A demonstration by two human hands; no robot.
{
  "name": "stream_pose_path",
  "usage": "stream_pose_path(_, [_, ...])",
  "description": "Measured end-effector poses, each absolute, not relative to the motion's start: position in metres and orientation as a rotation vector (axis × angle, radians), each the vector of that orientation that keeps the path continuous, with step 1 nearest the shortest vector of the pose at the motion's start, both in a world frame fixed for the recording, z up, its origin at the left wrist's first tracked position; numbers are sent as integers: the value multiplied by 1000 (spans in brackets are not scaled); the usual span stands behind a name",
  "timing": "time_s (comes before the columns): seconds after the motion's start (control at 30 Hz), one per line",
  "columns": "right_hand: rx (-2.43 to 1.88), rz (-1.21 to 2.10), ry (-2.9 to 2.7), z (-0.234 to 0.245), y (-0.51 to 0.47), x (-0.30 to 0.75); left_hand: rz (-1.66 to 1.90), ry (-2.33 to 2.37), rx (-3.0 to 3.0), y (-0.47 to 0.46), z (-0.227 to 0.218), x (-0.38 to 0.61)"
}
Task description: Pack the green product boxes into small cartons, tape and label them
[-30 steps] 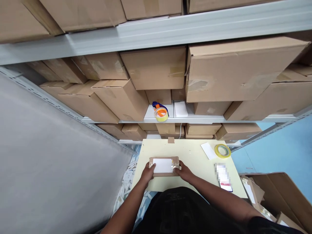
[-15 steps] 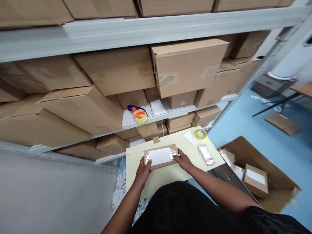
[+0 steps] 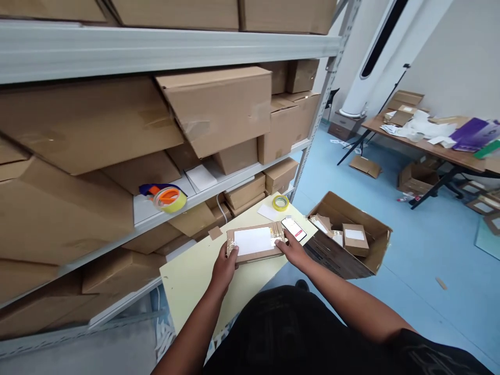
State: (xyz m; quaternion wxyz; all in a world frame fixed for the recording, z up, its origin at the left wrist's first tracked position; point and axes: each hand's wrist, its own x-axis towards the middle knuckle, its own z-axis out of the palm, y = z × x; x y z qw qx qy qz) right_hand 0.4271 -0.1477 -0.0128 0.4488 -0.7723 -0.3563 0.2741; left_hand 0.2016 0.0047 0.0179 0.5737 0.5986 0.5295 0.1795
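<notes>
Between my two hands is a flat cardboard parcel point(image 3: 253, 255) with a white label on top and shiny tape at both ends. My left hand point(image 3: 225, 264) grips its left end, thumb on the top face. Its right end is held by my right hand point(image 3: 290, 248), thumb also on top; the fingers beneath are hidden. The parcel is above a pale yellow table point(image 3: 191, 281). Just beyond my right hand lie a smartphone point(image 3: 294, 229) with a lit screen, a white paper point(image 3: 267, 212) and a yellow tape roll point(image 3: 280, 203). A small cardboard scrap point(image 3: 215, 233) rests near the table's back edge.
A large open carton point(image 3: 378, 255) with several labelled parcels stands right of the table. Metal shelving point(image 3: 234, 177) packed with cardboard boxes runs along the back left, holding a tape dispenser point(image 3: 166, 198). Farther right is a brown table point(image 3: 371, 123) with papers and boxes.
The view has swung to the right, bringing the open carton and the far brown table more into sight. Both hands still hold the parcel, now turned toward the carton side.
</notes>
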Motion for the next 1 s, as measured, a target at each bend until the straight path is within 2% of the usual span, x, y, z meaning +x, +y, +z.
stream_pose_path(0.27, [-1906, 697, -663, -5, -196, 524, 406, 1159, 1541, -26, 25, 318])
stream_pose_path(0.63, [-1936, 508, -394, -14, -320, 719, 208, 914, 1663, -97, 20, 565])
stream_pose_path(0.8, [-1993, 397, -165, -20, -364, 761, 79, 739, 1824, -114, 8, 651])
stream_pose_path(1.0, [-2043, 354, -38, -28, -372, 791, -10, 575, 1880, -104, -14, 717])
